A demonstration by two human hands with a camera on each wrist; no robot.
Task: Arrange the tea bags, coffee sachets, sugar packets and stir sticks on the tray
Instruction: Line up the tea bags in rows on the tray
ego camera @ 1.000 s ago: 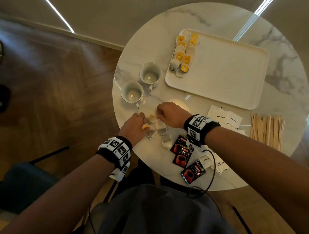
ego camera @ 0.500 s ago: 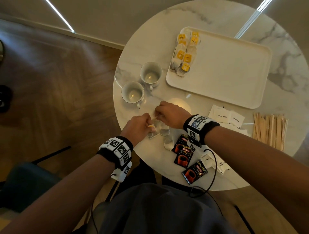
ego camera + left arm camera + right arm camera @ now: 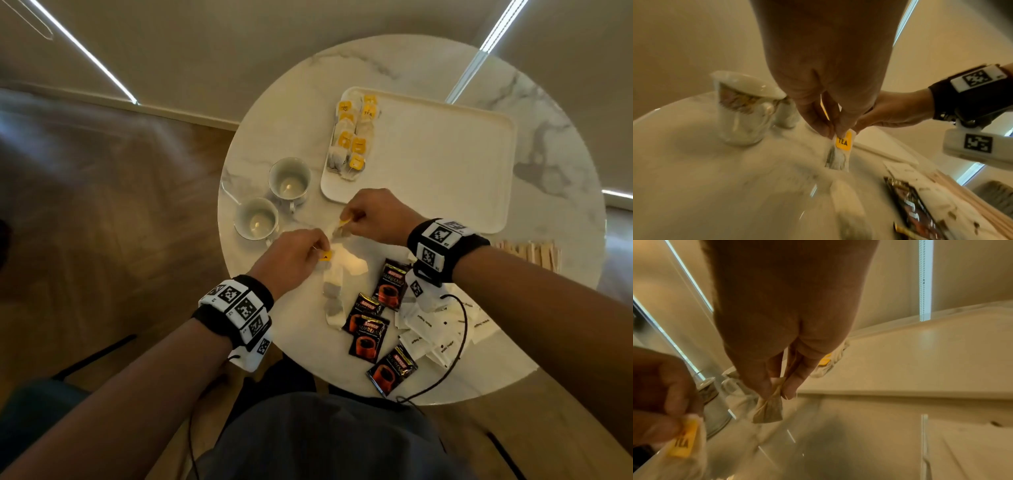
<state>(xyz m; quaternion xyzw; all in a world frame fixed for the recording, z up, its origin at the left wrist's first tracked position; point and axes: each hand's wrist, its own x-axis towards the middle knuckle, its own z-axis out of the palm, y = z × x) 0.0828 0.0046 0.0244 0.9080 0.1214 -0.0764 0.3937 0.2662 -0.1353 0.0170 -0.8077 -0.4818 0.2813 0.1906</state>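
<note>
My left hand (image 3: 317,250) pinches a tea bag (image 3: 837,158) by its yellow tag (image 3: 843,142), lifted just off the marble table (image 3: 267,144). A little farther out, my right hand (image 3: 347,219) pinches a second tea bag (image 3: 768,410) above the table, close to the cream tray's (image 3: 445,164) near edge. Several tea bags (image 3: 349,144) lie in a row at the tray's left end. More tea bags (image 3: 334,301) lie on the table under my hands. Black coffee sachets (image 3: 366,337), white sugar packets (image 3: 428,329) and wooden stir sticks (image 3: 534,253) lie to the right.
Two white cups (image 3: 289,181) (image 3: 257,219) stand left of the tray, close to my left hand. A black cable (image 3: 459,342) from my right wristband loops over the sugar packets. The table's near edge is just in front of my body.
Both hands have lifted off the table, each pinching a tea bag. The right hand has moved away from me, toward the tray.
</note>
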